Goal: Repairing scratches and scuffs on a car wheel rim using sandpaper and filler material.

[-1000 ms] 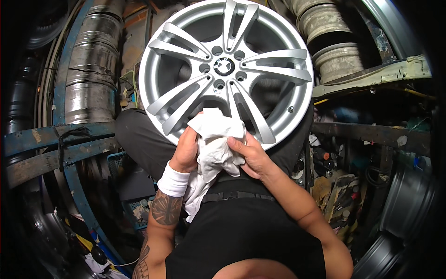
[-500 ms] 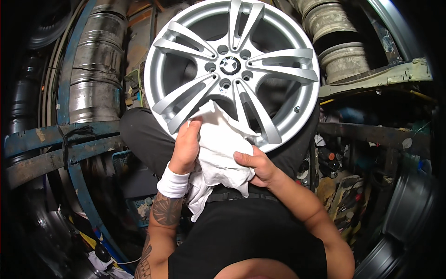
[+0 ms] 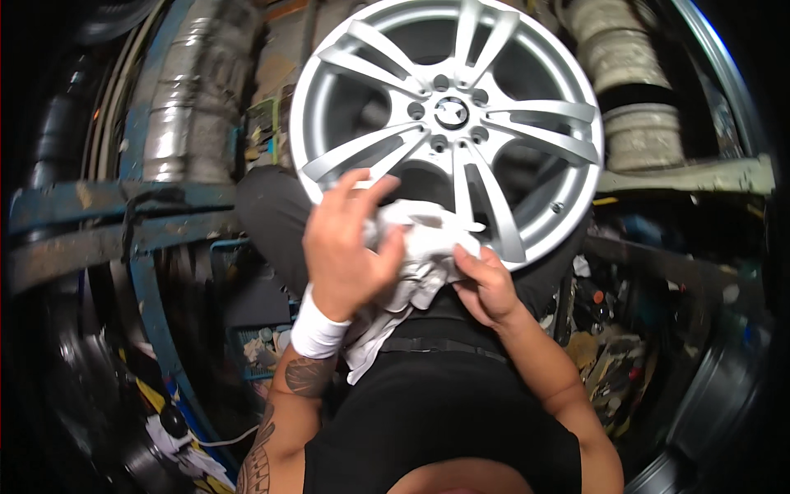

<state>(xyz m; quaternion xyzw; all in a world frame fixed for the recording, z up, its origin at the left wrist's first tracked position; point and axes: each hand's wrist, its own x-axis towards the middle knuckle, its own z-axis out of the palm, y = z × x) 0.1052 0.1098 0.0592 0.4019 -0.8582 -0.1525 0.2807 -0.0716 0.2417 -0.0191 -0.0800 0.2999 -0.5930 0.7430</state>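
A silver alloy wheel rim (image 3: 527, 109) with paired spokes and a round centre cap (image 3: 450, 113) rests in front of me, over my legs. Bunched below its near edge is a white cloth (image 3: 420, 247), one end hanging toward my lap. My right hand (image 3: 487, 284) pinches the cloth's right side between thumb and fingers. Raised over the cloth's left part, my left hand (image 3: 350, 243) has its fingers spread and somewhat blurred; no grip on the cloth shows. A white band (image 3: 318, 325) wraps my left wrist.
Stacked metal rims stand at the far left (image 3: 193, 107) and far right (image 3: 629, 74). A blue metal frame (image 3: 90, 202) runs along the left. Below it sits a blue basket (image 3: 251, 346) with small items. Tools and clutter (image 3: 605, 346) lie at the right, near darker rims (image 3: 716, 387).
My left hand has let go of the cloth's edge and lifted with fingers spread. The cloth is more bunched, still in my right hand. The whole view has shifted, with the rim further right.
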